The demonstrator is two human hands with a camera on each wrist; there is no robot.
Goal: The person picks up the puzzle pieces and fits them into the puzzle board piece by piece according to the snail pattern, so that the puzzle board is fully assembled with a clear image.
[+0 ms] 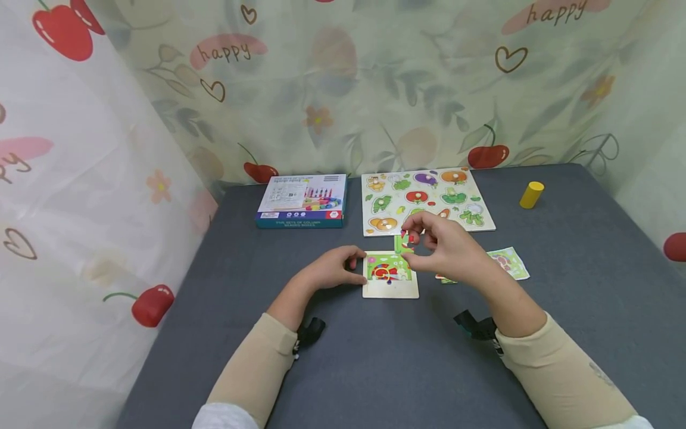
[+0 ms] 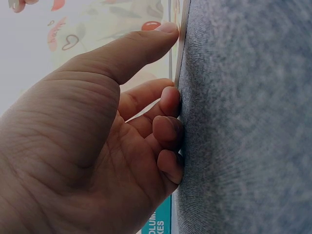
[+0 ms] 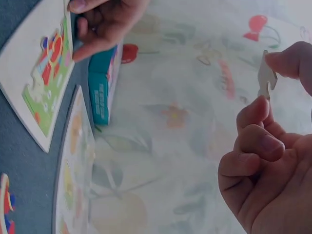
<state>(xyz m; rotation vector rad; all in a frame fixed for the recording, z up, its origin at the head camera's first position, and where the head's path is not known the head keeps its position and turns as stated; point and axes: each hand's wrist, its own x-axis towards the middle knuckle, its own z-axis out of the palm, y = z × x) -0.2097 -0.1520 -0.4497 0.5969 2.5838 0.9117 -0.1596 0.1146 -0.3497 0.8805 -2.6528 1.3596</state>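
A small wooden jigsaw board (image 1: 390,290) with a pale border lies on the table, a green and red picture partly filling its recess. Thumb and forefinger of my left hand (image 1: 332,268) touch its left edge, spread apart; the other fingers curl against the tabletop in the left wrist view. Above the board's upper right corner, my right hand (image 1: 450,247) pinches a green and red jigsaw piece (image 1: 402,244) between thumb and forefinger. The right wrist view shows the pale, plain back of that piece (image 3: 265,75). Loose colourful pieces (image 1: 448,280) lie partly hidden beneath my right hand.
Behind the jigsaw board lies a larger vegetable picture board (image 1: 486,223). A boxed set (image 1: 300,199) is at the back left. To the right are a green picture card (image 1: 515,262), partly behind my right forearm, and a yellow cylinder (image 1: 532,195). Printed curtains (image 1: 332,119) surround the table.
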